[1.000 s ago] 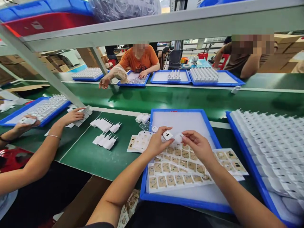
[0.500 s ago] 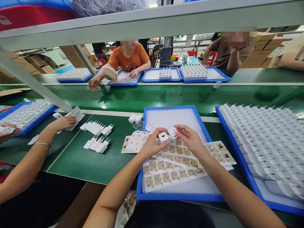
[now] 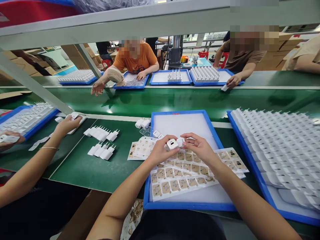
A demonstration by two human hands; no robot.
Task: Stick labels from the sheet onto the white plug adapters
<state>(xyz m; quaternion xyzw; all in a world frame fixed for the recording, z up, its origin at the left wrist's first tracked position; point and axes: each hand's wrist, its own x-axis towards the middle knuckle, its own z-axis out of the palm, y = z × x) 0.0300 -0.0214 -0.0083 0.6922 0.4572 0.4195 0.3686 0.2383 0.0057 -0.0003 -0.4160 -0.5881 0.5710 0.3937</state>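
My left hand [image 3: 160,151] grips a white plug charger [image 3: 172,144], its end face with a dark slot turned toward me. Between the fingertips of my right hand [image 3: 200,146] is a small white piece [image 3: 180,142], close beside the charger; its exact kind is unclear. Below both hands, overlapping sticker sheets [image 3: 172,186] with rows of tan rounded squares lie across a blue-rimmed tray [image 3: 190,206]. Small white square pieces [image 3: 156,134] rest near the tray's left rim.
White chargers [image 3: 101,133] with pins stand in groups on the green table, left. A tray full of chargers [image 3: 280,156] lies right. A co-worker's hand [image 3: 68,125] works at far left. Across the green belt [image 3: 160,100], people sit behind trays. A shelf beam [image 3: 150,21] crosses overhead.
My right hand has brought the small white piece closer to the charger. Across the belt, a co-worker's hand has come down onto a white charger at the right.
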